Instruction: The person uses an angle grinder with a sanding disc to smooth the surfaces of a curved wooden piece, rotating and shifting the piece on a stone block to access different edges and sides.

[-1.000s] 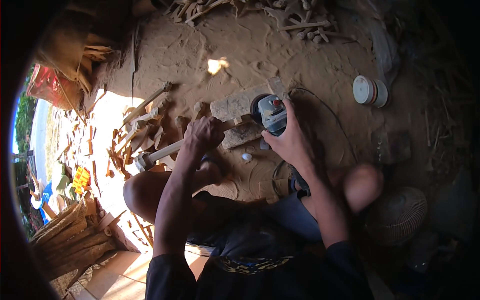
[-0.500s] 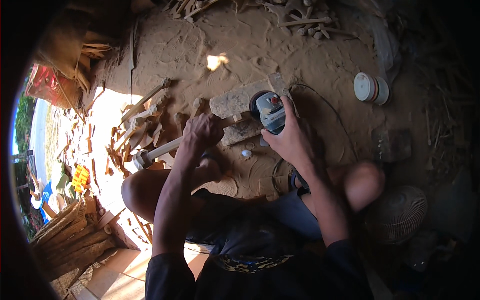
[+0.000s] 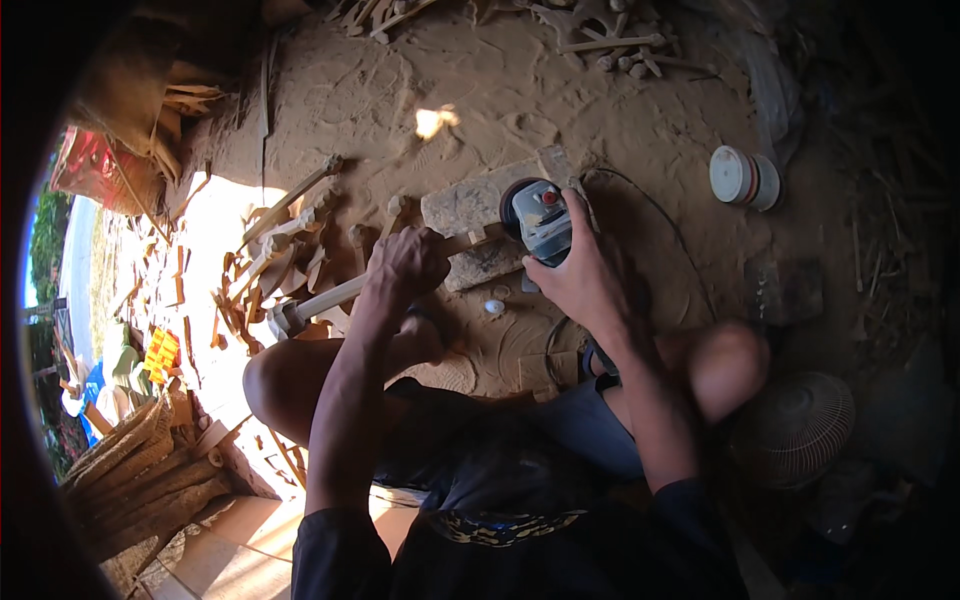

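My left hand (image 3: 408, 262) is closed around a long wooden piece (image 3: 335, 297) with a faceted knob at its left end. The piece slants up to the right, its other end near a worn block (image 3: 465, 203) on the ground. My right hand (image 3: 585, 265) grips an angle grinder (image 3: 543, 222) with a grey head and a red button. The grinder's dark disc sits at the right end of the wooden piece; whether they touch is hard to make out. A cord (image 3: 665, 220) curves over the dirt beside the grinder.
A pile of similar wooden pieces (image 3: 285, 250) lies to the left, partly in bright sun. More carved pieces (image 3: 625, 45) are at the far side. A white container (image 3: 742, 178) lies at the right, with a fan (image 3: 800, 425) nearer me. A small white object (image 3: 494, 307) rests on the dirt.
Almost nothing differs. Both hands, the wooden piece and the grinder keep nearly the same places, with only a very slight shift of the whole view.
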A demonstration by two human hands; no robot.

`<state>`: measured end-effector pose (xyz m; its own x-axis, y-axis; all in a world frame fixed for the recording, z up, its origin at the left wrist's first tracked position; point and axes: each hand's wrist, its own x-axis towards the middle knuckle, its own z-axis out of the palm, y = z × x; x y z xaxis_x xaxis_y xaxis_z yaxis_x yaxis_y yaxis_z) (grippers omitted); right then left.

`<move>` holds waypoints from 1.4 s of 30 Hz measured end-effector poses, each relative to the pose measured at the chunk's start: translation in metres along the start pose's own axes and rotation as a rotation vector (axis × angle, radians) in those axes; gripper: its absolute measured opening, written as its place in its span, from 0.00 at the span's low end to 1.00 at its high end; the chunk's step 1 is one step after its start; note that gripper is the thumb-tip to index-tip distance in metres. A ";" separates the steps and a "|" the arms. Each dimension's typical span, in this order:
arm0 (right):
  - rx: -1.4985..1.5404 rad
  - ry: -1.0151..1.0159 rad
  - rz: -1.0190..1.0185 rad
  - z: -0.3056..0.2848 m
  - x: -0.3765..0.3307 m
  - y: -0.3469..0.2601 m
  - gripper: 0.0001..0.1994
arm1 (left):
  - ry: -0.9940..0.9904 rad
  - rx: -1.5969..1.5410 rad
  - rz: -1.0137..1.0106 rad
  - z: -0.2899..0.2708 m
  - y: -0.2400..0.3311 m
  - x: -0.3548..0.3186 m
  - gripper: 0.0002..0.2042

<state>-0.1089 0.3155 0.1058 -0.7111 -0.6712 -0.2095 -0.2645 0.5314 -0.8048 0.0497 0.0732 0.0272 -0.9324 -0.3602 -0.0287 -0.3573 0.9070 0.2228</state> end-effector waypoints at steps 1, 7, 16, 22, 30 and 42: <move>-0.015 -0.003 0.005 0.000 0.000 0.000 0.50 | -0.001 -0.001 0.000 -0.001 0.001 0.000 0.14; -0.099 0.065 -0.027 0.003 0.001 0.003 0.49 | 0.016 -0.013 0.001 -0.006 0.004 0.003 0.13; -0.176 -0.036 0.101 -0.011 -0.001 -0.011 0.49 | -0.043 -0.020 -0.037 -0.004 0.000 0.006 0.12; -0.030 0.052 -0.013 -0.002 -0.002 0.006 0.49 | -0.027 -0.005 -0.017 -0.001 -0.004 0.003 0.11; 0.034 0.035 0.003 0.004 0.001 0.011 0.51 | -0.151 0.045 -0.080 0.002 -0.009 0.005 0.11; 0.052 -0.005 -0.032 0.005 0.008 0.011 0.50 | -0.129 -0.006 -0.090 -0.006 0.000 0.003 0.10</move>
<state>-0.1138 0.3138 0.0920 -0.6997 -0.6898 -0.1859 -0.2528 0.4824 -0.8387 0.0473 0.0709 0.0330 -0.8959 -0.4089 -0.1739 -0.4400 0.8707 0.2198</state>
